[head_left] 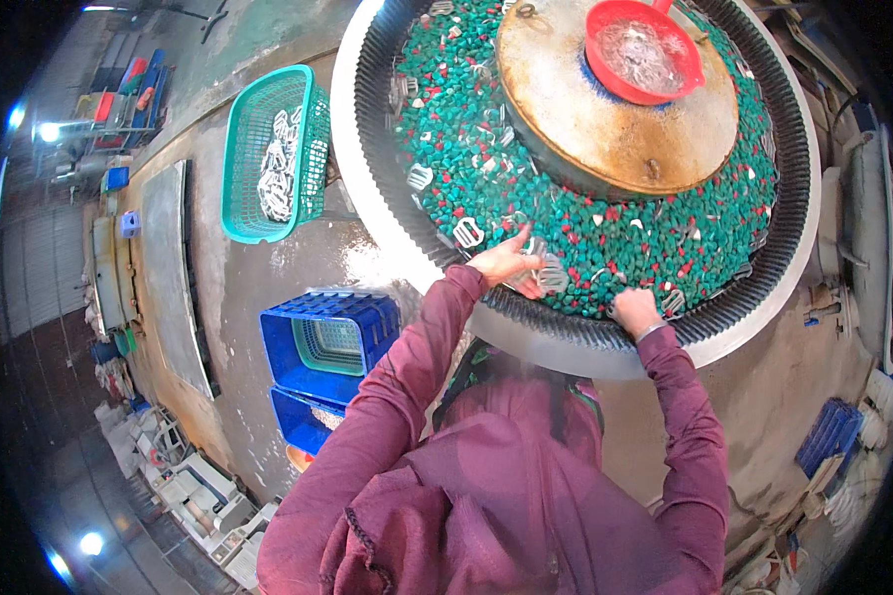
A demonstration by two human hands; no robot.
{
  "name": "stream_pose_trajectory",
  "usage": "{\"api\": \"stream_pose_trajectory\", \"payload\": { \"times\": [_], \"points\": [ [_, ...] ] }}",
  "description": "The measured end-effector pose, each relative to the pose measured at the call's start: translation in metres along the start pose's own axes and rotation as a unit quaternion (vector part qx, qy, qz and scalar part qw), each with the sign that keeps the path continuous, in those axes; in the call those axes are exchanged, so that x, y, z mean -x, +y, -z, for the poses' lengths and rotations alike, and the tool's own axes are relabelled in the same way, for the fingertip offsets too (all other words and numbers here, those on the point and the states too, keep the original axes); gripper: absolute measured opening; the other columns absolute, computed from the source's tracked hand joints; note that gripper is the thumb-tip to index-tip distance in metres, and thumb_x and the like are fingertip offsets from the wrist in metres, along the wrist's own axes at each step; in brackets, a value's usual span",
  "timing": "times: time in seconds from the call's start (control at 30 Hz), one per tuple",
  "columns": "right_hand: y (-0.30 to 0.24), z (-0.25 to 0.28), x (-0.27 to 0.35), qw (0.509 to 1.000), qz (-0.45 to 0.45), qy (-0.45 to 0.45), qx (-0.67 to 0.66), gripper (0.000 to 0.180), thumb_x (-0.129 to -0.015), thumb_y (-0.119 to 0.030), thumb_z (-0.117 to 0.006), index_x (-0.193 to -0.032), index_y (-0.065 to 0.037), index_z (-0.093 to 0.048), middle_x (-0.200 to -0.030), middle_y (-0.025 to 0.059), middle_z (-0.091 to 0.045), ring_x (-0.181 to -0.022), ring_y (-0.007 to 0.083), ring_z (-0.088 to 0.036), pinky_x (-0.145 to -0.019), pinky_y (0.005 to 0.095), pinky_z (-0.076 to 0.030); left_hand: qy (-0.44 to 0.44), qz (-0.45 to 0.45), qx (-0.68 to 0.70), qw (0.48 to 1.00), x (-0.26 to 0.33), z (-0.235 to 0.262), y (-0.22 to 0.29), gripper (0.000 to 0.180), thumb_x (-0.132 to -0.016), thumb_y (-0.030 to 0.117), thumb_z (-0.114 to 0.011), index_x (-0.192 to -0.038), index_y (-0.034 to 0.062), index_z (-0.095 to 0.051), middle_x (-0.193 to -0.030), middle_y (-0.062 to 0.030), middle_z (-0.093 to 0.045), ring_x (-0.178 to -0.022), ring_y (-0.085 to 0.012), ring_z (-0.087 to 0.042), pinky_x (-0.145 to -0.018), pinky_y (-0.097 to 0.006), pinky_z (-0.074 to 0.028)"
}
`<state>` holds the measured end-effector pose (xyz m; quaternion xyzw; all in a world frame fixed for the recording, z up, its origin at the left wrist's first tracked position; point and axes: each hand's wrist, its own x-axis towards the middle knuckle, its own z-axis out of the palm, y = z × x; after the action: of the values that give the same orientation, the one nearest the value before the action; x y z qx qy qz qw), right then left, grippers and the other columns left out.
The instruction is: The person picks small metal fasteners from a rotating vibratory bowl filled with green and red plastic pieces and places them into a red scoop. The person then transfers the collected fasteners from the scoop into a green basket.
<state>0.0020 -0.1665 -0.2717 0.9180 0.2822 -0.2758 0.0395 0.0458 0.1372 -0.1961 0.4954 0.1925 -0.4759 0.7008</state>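
From my seat at the feed I see my left hand [504,260] reaching over the ribbed black rim [566,319] of the big round tumbling tub [799,198]; its fingers [518,238] are spread apart and lie flat on a small heap of pale metal buckle-shaped parts [546,270], touching them, though I cannot tell whether any piece is actually pinched; my right hand [633,309] sits at the near rim, its fingers curled together into a loose fist, and I cannot tell whether anything is inside it; a thin bangle [651,330] circles that wrist.

Beyond the fingers of both hands the tub is filled with small green, red and white polishing pebbles [665,233]; more of the pale metal parts lie scattered among them, one rectangular buckle [468,233] just left of the left fingers and another [673,300] just right of the right hand; farther from the fingers rises the tub's domed, rust-stained centre cover [605,129], and on it rests a red plastic sieve bowl [643,52] holding more shiny pieces.

Well to the left of the left fingers stands a teal plastic mesh basket [243,159] with a pile of the same metal parts inside; nearer to me and left of the left forearm a blue plastic crate [367,342] stands on the wet concrete floor [238,288], with a second blue crate [303,421] just below it; both sleeves [407,397] are maroon.
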Motion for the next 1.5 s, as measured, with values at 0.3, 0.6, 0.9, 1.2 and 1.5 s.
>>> {"api": "stream_pose_trajectory", "payload": {
  "times": [0.3, 0.6, 0.9, 1.2, 1.5],
  "points": [
    [0.021, 0.097, 0.024, 0.761, -0.117, 0.200, -0.606, 0.020, -0.084, -0.015, -0.058, -0.085, 0.004, -0.062, -0.068, -0.0015, -0.056, -0.069, 0.0048, -0.048, -0.061, 0.0224, -0.041, -0.087, -0.151, 0.145, 0.974, 0.010, -0.005, 0.051, 0.041, -0.082, 0.024, -0.059, -0.111, -0.0034, -0.051, -0.091, -0.0155, -0.063, -0.074, -0.0274, -0.065, -0.059, -0.038, -0.056],
    [0.084, 0.294, -0.069, 0.784, -0.123, 0.438, -0.421, 0.040, -0.085, -0.033, -0.052, -0.097, 0.003, -0.063, -0.087, 0.0209, -0.064, -0.083, 0.0256, -0.064, -0.074, 0.0364, -0.046, -0.063, -0.355, -0.031, 0.932, -0.051, -0.073, 0.275, 0.033, -0.089, 0.026, -0.050, -0.112, 0.0017, -0.051, -0.106, -0.0123, -0.059, -0.083, -0.0238, -0.063, -0.073, -0.037, -0.054],
    [0.088, 0.176, -0.031, 0.791, -0.182, 0.319, -0.490, 0.034, -0.087, -0.031, -0.056, -0.079, 0.002, -0.064, -0.063, -0.0018, -0.054, -0.061, 0.0065, -0.047, -0.055, 0.0232, -0.040, 0.216, -0.255, -0.650, 0.683, -0.022, -0.044, 0.233, 0.048, -0.075, 0.046, -0.060, -0.082, -0.0014, -0.066, -0.080, -0.0236, -0.063, -0.078, -0.0341, -0.063, -0.070, -0.045, -0.049],
    [-0.016, 0.077, -0.100, 0.953, -0.069, 0.084, -0.283, 0.062, -0.077, -0.030, -0.064, -0.131, -0.010, -0.041, -0.128, 0.0147, -0.046, -0.122, 0.0390, -0.037, -0.096, 0.0529, -0.035, 0.190, -0.227, -0.753, 0.587, -0.087, 0.021, -0.042, 0.037, -0.075, 0.014, -0.060, -0.109, 0.0094, -0.047, -0.099, -0.0207, -0.043, -0.096, -0.0394, -0.048, -0.071, -0.045, -0.050],
    [-0.069, 0.063, -0.134, 0.979, -0.146, 0.071, -0.125, 0.038, -0.070, -0.029, -0.069, -0.095, -0.001, -0.063, -0.120, 0.0139, -0.044, -0.124, 0.0364, -0.028, -0.092, 0.0710, -0.022, 0.290, -0.175, -0.476, 0.811, -0.029, 0.079, 0.028, 0.028, -0.073, 0.016, -0.059, -0.099, 0.0060, -0.053, -0.086, -0.0195, -0.058, -0.088, -0.0383, -0.055, -0.075, -0.046, -0.045]
  ]
}}
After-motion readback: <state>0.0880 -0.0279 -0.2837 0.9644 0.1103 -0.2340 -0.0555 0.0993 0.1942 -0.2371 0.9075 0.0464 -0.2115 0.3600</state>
